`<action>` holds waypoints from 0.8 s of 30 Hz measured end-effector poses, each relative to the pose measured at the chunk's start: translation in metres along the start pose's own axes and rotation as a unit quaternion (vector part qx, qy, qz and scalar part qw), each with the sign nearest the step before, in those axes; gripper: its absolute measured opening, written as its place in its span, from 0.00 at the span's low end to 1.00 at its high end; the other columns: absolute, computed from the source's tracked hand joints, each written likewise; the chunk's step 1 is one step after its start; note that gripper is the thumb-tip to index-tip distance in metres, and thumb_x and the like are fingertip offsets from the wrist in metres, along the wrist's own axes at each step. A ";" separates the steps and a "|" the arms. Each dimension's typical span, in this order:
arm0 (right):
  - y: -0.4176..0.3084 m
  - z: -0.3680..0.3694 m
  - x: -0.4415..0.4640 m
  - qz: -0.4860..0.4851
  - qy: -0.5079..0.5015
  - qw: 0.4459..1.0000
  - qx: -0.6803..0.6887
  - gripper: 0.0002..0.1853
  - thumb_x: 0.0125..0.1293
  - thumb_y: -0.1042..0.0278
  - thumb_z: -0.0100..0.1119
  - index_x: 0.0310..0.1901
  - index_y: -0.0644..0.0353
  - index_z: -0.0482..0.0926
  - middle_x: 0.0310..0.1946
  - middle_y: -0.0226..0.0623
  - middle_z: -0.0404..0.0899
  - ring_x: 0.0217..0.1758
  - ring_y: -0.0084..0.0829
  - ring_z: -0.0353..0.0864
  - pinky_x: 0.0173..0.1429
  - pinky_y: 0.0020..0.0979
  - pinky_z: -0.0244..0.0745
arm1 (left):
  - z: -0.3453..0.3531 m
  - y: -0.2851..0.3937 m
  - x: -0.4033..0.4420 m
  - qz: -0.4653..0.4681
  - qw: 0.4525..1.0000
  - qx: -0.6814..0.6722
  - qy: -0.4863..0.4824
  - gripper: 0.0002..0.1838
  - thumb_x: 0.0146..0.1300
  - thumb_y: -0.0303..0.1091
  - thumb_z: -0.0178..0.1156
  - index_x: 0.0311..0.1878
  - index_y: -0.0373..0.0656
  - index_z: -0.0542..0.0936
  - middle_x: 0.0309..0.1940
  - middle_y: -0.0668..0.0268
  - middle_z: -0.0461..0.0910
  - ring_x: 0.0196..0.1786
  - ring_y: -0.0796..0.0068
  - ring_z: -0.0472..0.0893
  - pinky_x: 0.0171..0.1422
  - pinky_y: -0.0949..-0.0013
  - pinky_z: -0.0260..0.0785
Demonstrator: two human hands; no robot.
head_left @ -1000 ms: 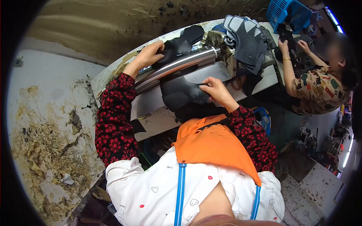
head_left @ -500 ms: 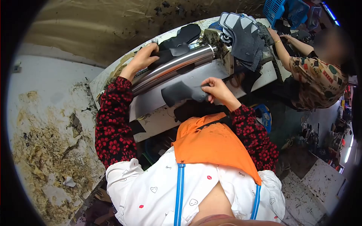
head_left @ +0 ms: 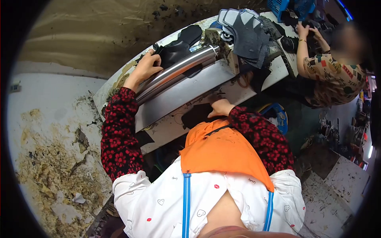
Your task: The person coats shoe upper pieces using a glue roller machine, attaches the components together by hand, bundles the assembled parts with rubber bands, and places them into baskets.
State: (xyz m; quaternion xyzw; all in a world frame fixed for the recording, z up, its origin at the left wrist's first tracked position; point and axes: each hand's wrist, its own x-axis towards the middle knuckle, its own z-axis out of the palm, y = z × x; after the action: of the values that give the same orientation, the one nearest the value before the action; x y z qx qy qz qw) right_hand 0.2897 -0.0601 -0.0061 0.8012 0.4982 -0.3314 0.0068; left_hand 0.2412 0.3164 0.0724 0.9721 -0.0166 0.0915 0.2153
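Note:
Behind a shiny metal roller [head_left: 178, 71], my left hand [head_left: 147, 67] is closed at the near end of some black pieces [head_left: 174, 49]; whether its fingers grip one is hidden. A flat metal plate [head_left: 182, 93] slopes in front of the roller. My right hand [head_left: 220, 107] is low at the table's front edge, beside dark pieces [head_left: 196, 115] just above the orange apron [head_left: 222, 150]. Its thumb is apart from the other fingers, which are blurred and dark, so its hold is unclear.
Grey and white cut pieces [head_left: 248, 37] lie stacked right of the roller. A co-worker [head_left: 333, 75] handles dark pieces at the right, near a blue basket [head_left: 279, 8]. Another blue basket [head_left: 278, 117] stands below the table. Dried residue covers the left surface [head_left: 59, 174].
The black piece that my right hand held over the metal plate is no longer there. My right hand has moved down toward the apron. My left hand stays behind the roller.

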 end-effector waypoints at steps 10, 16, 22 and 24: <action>-0.009 0.024 0.014 0.021 -0.019 0.994 0.101 0.41 0.36 0.57 0.80 0.53 0.64 0.72 0.48 0.52 0.76 0.49 0.53 0.77 0.53 0.42 0.75 | -0.078 0.064 0.088 0.014 0.983 0.051 0.176 0.20 0.53 0.21 0.52 0.50 0.47 0.71 0.41 0.61 0.76 0.39 0.54 0.79 0.39 0.55 0.71; -0.010 0.018 0.014 0.001 -0.016 0.996 0.083 0.42 0.37 0.55 0.79 0.55 0.65 0.71 0.51 0.52 0.76 0.49 0.53 0.77 0.51 0.43 0.75 | -0.064 0.202 0.171 0.115 0.899 0.308 0.288 0.16 0.51 0.26 0.57 0.45 0.47 0.72 0.33 0.65 0.76 0.22 0.70 0.75 0.21 0.71 0.67; -0.012 0.004 0.005 0.001 -0.065 0.994 0.093 0.43 0.39 0.53 0.77 0.56 0.64 0.68 0.51 0.53 0.75 0.46 0.53 0.79 0.47 0.45 0.76 | 0.047 0.270 0.160 0.209 0.938 0.146 0.235 0.20 0.49 0.34 0.63 0.46 0.45 0.72 0.42 0.61 0.76 0.33 0.69 0.75 0.35 0.71 0.69; -0.014 0.007 0.008 -0.009 -0.069 0.992 0.109 0.42 0.39 0.53 0.77 0.56 0.63 0.68 0.51 0.53 0.75 0.46 0.52 0.80 0.46 0.45 0.76 | 0.033 0.270 0.152 0.194 0.964 0.022 0.181 0.22 0.48 0.37 0.67 0.47 0.45 0.74 0.46 0.61 0.77 0.40 0.66 0.75 0.44 0.70 0.70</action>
State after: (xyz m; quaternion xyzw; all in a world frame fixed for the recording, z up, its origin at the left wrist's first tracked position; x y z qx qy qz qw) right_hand 0.2775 -0.0490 -0.0116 0.7678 0.4642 -0.4388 -0.0491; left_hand 0.3769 0.0591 0.1830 0.9221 -0.1634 0.3059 0.1718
